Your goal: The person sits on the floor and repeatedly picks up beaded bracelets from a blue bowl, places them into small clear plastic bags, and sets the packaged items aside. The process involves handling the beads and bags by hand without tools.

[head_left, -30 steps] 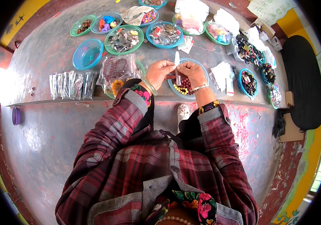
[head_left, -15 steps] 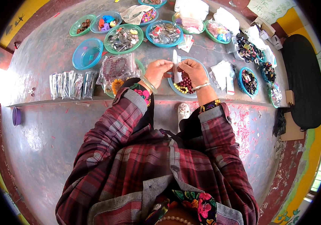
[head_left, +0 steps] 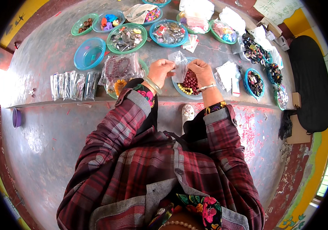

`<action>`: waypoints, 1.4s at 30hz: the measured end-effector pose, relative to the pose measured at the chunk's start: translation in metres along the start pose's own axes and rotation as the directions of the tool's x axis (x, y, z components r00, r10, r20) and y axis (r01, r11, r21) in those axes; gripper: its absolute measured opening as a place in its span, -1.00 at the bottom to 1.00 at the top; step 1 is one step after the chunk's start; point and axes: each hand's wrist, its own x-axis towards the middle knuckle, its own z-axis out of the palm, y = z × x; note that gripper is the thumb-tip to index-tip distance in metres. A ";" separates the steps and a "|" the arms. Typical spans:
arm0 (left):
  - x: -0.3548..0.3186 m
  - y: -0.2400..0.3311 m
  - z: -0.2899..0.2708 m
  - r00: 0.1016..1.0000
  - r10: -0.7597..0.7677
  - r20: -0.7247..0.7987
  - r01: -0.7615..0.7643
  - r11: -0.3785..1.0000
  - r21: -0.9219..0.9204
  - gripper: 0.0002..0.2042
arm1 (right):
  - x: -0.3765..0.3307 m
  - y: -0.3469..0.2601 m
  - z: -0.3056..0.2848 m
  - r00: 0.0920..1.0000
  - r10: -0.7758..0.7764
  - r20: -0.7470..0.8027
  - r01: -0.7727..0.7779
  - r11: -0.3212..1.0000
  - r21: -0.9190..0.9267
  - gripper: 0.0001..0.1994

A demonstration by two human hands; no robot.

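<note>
Head view: looking down on both hands, held over a grey platform (head_left: pixel 62 46) crowded with bowls.
Left hand (head_left: pixel 161 73): pinching the near-left edge of a clear plastic bag (head_left: pixel 179 64) between thumb and fingers; ringed at the wrist by a pale bangle (head_left: pixel 152 85).
Right hand (head_left: pixel 201 72): pinching the bag's right edge, fingers bent; banded at the wrist with a silver bracelet (head_left: pixel 206 87).
Clear plastic bag: spread upright between the hands, overlapping the left part of the bead bowl (head_left: pixel 191 97); too glossy to tell whether filled.
Bead bowl: blue, just below the hands, holding dark red beads (head_left: pixel 190 81) and yellow beads (head_left: pixel 184 89).
Green bowl (head_left: pixel 145 68): beside the left wrist, heaped with bagged dark red beads (head_left: pixel 118 67) and orange beads (head_left: pixel 120 86).
Slim packets (head_left: pixel 73 86): laid in a row, farther left.
White packets (head_left: pixel 225 74): lying right of the right hand, near a blue basket (head_left: pixel 246 85) of dark, mixed pieces.
Back bowls: green with shiny packets (head_left: pixel 124 39), blue with bagged trinkets (head_left: pixel 168 33), set beyond the hands.
Floor (head_left: pixel 72 134): below the platform edge, bearing a patterned pale shoe (head_left: pixel 187 113) and, far left, a purple container (head_left: pixel 16 118).
</note>
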 end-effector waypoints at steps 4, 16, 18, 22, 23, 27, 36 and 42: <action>0.006 -0.009 -0.003 0.999 0.025 -0.047 -0.030 0.995 -0.100 -0.89 | 0.002 -0.001 -0.002 0.977 -0.184 -0.103 0.129 0.909 -0.396 -0.90; 0.004 -0.014 0.003 0.871 0.490 0.033 -0.324 0.523 0.788 -0.75 | -0.014 -0.020 0.011 0.791 -0.584 0.180 0.460 0.374 -0.806 -0.93; 0.006 -0.019 -0.001 0.864 0.489 0.118 -0.341 0.399 0.851 -0.75 | -0.018 -0.026 0.010 0.780 -0.598 0.183 0.435 0.308 -0.846 -0.93; -0.001 -0.012 0.004 0.830 0.527 0.182 -0.332 0.206 0.921 -0.71 | -0.017 -0.027 0.006 0.735 -0.638 0.230 0.447 0.201 -0.872 -0.93; -0.002 -0.011 0.005 0.805 0.559 0.201 -0.337 0.151 0.929 -0.70 | -0.018 -0.028 0.006 0.738 -0.629 0.245 0.461 0.203 -0.864 -0.93; -0.007 -0.007 0.014 0.641 0.684 0.349 -0.487 0.011 0.874 -0.78 | -0.018 -0.028 0.007 0.752 -0.593 0.289 0.496 0.219 -0.840 -0.93; -0.001 -0.005 0.004 0.796 0.533 0.286 -0.460 0.227 0.859 -0.88 | -0.008 -0.024 0.005 0.806 -0.532 0.259 0.497 0.371 -0.784 -0.94; 0.020 0.018 -0.016 0.822 0.569 -0.016 -0.202 0.319 0.926 -0.77 | 0.039 -0.001 -0.028 0.913 -0.380 0.148 0.322 0.451 -0.832 -0.88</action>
